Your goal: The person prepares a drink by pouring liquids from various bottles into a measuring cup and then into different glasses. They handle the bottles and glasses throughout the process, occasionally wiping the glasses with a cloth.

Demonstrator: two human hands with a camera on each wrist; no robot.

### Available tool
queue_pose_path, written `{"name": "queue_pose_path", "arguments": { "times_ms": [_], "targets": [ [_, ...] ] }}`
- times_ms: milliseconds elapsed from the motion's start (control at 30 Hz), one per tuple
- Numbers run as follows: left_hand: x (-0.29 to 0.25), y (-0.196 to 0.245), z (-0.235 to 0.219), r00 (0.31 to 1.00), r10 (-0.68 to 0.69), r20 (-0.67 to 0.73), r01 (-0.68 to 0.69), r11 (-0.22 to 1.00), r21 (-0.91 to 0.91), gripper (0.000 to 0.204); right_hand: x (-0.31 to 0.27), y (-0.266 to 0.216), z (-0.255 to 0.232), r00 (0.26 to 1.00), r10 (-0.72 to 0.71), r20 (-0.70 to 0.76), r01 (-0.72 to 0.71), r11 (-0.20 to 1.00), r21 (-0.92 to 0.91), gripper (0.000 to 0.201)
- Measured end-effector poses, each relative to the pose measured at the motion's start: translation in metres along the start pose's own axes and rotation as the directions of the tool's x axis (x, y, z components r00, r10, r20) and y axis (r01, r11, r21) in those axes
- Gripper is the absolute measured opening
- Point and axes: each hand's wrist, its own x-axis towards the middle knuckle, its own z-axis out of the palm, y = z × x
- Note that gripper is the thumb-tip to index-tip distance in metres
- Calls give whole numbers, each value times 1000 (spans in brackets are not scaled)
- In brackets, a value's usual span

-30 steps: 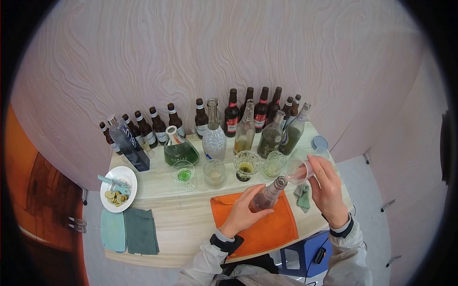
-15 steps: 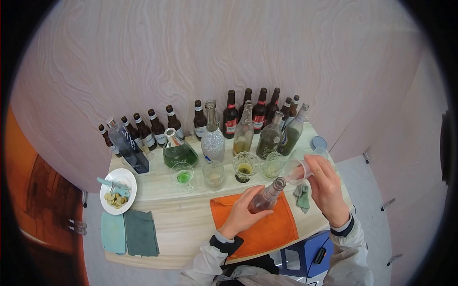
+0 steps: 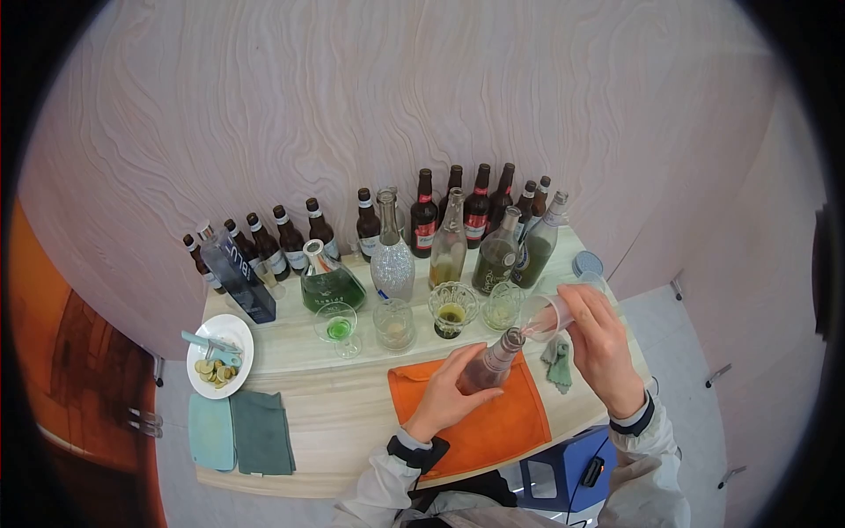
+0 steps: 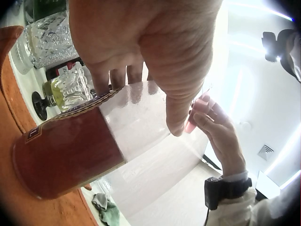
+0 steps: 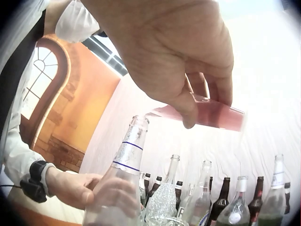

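Observation:
My left hand (image 3: 443, 398) grips a clear glass bottle (image 3: 486, 368) around its body. In the left wrist view, red liquid fills the lower part of the bottle (image 4: 70, 155), whose base is over the orange cloth (image 3: 519, 414). To the right, my right hand (image 3: 605, 352) holds a clear cup (image 3: 544, 317), tipped toward the bottle. Pink liquid lies along the side of the cup (image 5: 216, 114) in the right wrist view, and its lip is right at the bottle's open mouth (image 5: 140, 120).
Behind the hands stand several glasses, among them a stemmed glass with green liquid (image 3: 339, 327). Several bottles line the back, including a green-filled flask (image 3: 333, 286). A white plate (image 3: 243, 339) with lime slices is at left, near folded cloths (image 3: 262, 431). A green rag (image 3: 557, 365) lies at right.
The cup in my right hand has shifted slightly left and tips more over the bottle's mouth. My left hand keeps the bottle in nearly the same place.

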Motion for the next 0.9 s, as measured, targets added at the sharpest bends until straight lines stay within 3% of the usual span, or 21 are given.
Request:
{"name": "queue_pose_path", "arguments": {
  "times_ms": [900],
  "targets": [
    [-1, -4, -1, 1000, 9, 20, -9, 1000, 7, 81, 4, -3, -2, 999, -33, -10, 33, 999, -23, 53]
  ]
}}
